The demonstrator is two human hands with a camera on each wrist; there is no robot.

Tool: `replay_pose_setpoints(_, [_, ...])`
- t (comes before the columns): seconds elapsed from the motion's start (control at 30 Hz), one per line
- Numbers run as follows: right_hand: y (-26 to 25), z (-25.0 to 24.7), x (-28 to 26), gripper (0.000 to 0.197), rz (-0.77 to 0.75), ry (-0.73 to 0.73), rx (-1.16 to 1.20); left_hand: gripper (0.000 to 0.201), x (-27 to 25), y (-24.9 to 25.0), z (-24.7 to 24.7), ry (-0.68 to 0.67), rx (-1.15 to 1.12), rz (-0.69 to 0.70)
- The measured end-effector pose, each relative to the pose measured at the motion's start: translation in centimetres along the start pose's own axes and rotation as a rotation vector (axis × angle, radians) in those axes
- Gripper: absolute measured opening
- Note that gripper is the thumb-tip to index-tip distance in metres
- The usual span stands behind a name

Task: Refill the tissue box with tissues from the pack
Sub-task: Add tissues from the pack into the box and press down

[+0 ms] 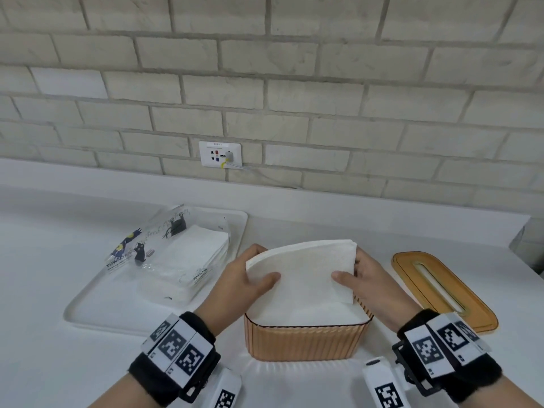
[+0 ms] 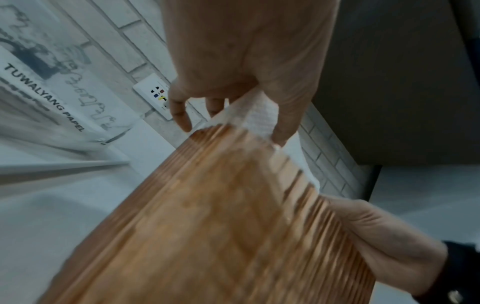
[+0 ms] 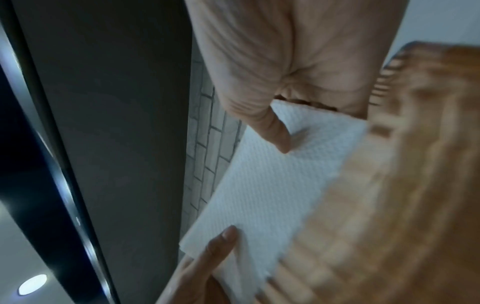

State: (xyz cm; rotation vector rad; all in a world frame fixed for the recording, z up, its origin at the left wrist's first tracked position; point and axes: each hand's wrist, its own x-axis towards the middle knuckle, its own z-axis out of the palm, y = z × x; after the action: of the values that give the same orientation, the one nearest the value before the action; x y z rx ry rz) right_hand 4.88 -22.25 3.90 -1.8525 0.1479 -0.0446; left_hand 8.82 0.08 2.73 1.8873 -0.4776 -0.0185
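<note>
A white stack of tissues [image 1: 303,272] is tilted, its near end down inside the ribbed amber tissue box [image 1: 306,340] on the counter. My left hand [image 1: 250,278] grips the stack's left end, thumb on top. My right hand [image 1: 359,278] grips its right end the same way. In the left wrist view my left hand [image 2: 233,115] pinches the tissues [image 2: 259,119] above the box wall [image 2: 207,226]. In the right wrist view my right hand [image 3: 283,131] holds the tissues [image 3: 272,189] beside the blurred box [image 3: 402,185]. The opened tissue pack [image 1: 173,254] lies on a white tray [image 1: 117,313] at the left.
The amber box lid [image 1: 441,287] with its slot lies on the counter to the right of the box. A brick wall with a socket plate [image 1: 220,154] and plugged cable stands behind. A grey object [image 1: 527,245] sits at the far right edge.
</note>
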Motion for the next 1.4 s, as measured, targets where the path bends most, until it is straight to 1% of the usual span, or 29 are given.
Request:
replay_pose_setpoints(0.03, [0.0,0.1,0.0,0.027,0.004,0.013,-0.029,0.014,-0.1,-0.1,0.2,-0.008,0.022,-0.008])
replay_pose_setpoints(0.1, [-0.6,-0.2,0.2,0.023,-0.006,0.062,-0.051,0.015,0.3,0.2,0.4,0.033,0.077,-0.003])
replay_pose_setpoints(0.17, [-1.3,-0.6,0.4,0.021,-0.01,0.079,-0.081,0.032,0.8,0.7,0.4,0.082,0.157,-0.009])
replay_pose_setpoints(0.2, [-1.6,-0.7,0.4,0.024,-0.001,0.062,-0.128,0.044,1.1,0.9,0.4,0.066,0.209,-0.033])
replay_pose_setpoints(0.27, [-1.5,-0.7,0.3,0.034,0.032,-0.008,-0.323,0.065,1.6,1.1,0.6,-0.059,0.385,-0.111])
replay_pose_setpoints(0.33, [-0.8,-0.3,0.0,0.046,0.036,-0.065,-0.55,0.076,1.8,0.9,1.0,-0.183,0.605,-0.149])
replay_pose_setpoints(0.4, [-0.2,0.3,-0.2,0.056,0.026,-0.062,-0.676,0.075,1.7,1.0,1.2,-0.261,0.778,-0.129])
replay_pose_setpoints(0.47, [0.1,0.8,-0.4,0.063,0.002,-0.049,-0.753,0.068,1.5,1.0,1.2,-0.31,0.843,-0.11])
replay_pose_setpoints(0.53, [0.0,0.9,-0.7,0.067,-0.035,-0.06,-0.83,0.064,1.2,1.1,1.0,-0.299,0.886,-0.075])
replay_pose_setpoints(0.57, [-0.1,0.9,-0.8,0.066,-0.072,-0.058,-0.881,0.062,1.0,1.3,1.0,-0.273,0.951,-0.041])
replay_pose_setpoints(0.63, [-0.3,0.7,-1.0,0.06,-0.197,-0.028,-0.996,0.06,0.6,2.0,0.8,-0.231,1.121,0.051])
replay_pose_setpoints(0.67, [-0.5,0.6,-0.9,0.056,-0.264,-0.021,-1.025,0.059,0.5,2.3,0.8,-0.241,1.156,0.101])
replay_pose_setpoints(0.7, [-0.8,0.4,-0.9,0.052,-0.306,-0.041,-1.027,0.06,0.5,2.5,0.8,-0.283,1.146,0.135])
replay_pose_setpoints(0.77, [-1.5,0.1,-0.9,0.047,-0.305,-0.147,-0.974,0.062,0.7,2.8,1.0,-0.423,1.084,0.139])
replay_pose_setpoints(0.83, [-1.9,-0.2,-0.7,0.05,-0.208,-0.289,-0.983,0.067,1.0,2.8,1.2,-0.554,1.093,0.091])
replay_pose_setpoints(0.87, [-1.9,-0.4,-0.4,0.053,-0.154,-0.344,-1.01,0.068,1.3,2.7,1.3,-0.598,1.112,0.055])
replay_pose_setpoints(0.93, [-1.5,-0.9,0.1,0.057,-0.083,-0.404,-1.059,0.07,1.7,2.3,1.3,-0.656,1.121,-0.026])
replay_pose_setpoints(1.0, [-1.0,-1.0,0.4,0.056,-0.057,-0.43,-1.109,0.07,1.8,1.9,1.2,-0.681,1.111,-0.071])
replay_pose_setpoints(1.13, [-0.3,-0.6,0.4,0.053,-0.073,-0.425,-1.188,0.069,2.2,1.0,1.7,-0.678,1.151,-0.06])
replay_pose_setpoints(1.3, [0.4,-1.3,1.3,0.052,-0.095,-0.38,-1.194,0.068,3.3,1.2,2.7,-0.683,1.114,-0.083])
replay_pose_setpoints(1.4, [0.5,-1.8,1.7,0.052,-0.088,-0.398,-1.177,0.064,3.7,1.4,3.0,-0.69,1.052,-0.119])
